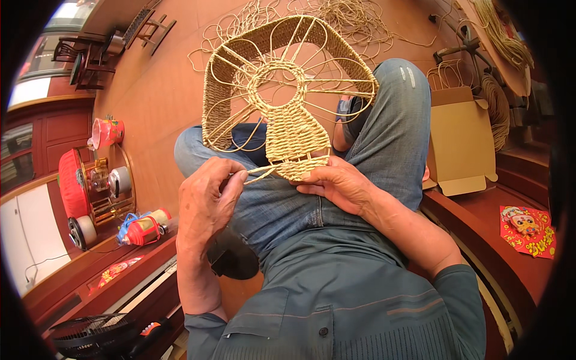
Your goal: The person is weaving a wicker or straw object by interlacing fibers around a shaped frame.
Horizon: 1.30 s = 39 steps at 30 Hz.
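A straw-coloured woven basket [297,129] rests across my knees, its square side wall standing up at the far end. Looped cords run from a round ring [249,84] in its middle to the wall. From the ring a densely woven panel widens toward me and ends in a rounded tip, with a narrow open gap of bare strands before the tip. My left hand [210,189] pinches straw cords [261,173] that come off the tip's left side. My right hand [339,185] grips the tip's right edge between thumb and fingers; the fingers underneath are partly hidden.
Loose coils of straw cord [351,24] lie on the floor beyond the basket. An open cardboard box [462,141] stands at the right, near a bundle of cord [497,111]. To the left are a red thermos [144,231], a pink bucket [108,132] and a black fan [96,330].
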Motion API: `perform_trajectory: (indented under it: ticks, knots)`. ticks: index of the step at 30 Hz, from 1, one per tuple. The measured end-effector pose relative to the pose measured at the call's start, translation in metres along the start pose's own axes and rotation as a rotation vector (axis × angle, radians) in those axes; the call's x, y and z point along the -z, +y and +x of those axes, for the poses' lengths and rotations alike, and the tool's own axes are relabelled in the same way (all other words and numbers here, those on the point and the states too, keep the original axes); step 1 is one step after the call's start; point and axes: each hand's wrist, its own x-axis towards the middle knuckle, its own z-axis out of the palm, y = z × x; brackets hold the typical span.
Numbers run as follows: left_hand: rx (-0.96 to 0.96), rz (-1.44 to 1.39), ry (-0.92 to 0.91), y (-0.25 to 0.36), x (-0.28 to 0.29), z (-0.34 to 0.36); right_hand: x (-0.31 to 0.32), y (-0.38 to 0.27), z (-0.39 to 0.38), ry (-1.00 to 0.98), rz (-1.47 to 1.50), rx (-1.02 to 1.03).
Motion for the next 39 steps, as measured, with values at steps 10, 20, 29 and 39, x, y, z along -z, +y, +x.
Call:
perform_trajectory:
  ticks: [10, 20, 29, 39]
  knots:
    - [-0.067, 0.083, 0.035, -0.005, -0.008, 0.003, 0.006, 0.002, 0.003, -0.024, 0.012, -0.021]
    - [-0.023, 0.092, -0.050, 0.004, 0.003, 0.007, 0.006, 0.003, 0.004, 0.000, 0.043, -0.041]
    - [0.104, 0.000, -0.083, 0.003, 0.003, 0.010, 0.004, 0.001, 0.002, -0.028, 0.022, -0.024]
    - [-0.088, 0.223, 0.089, 0.006, -0.009, 0.007, 0.006, 0.002, 0.003, -0.030, 0.027, -0.031]
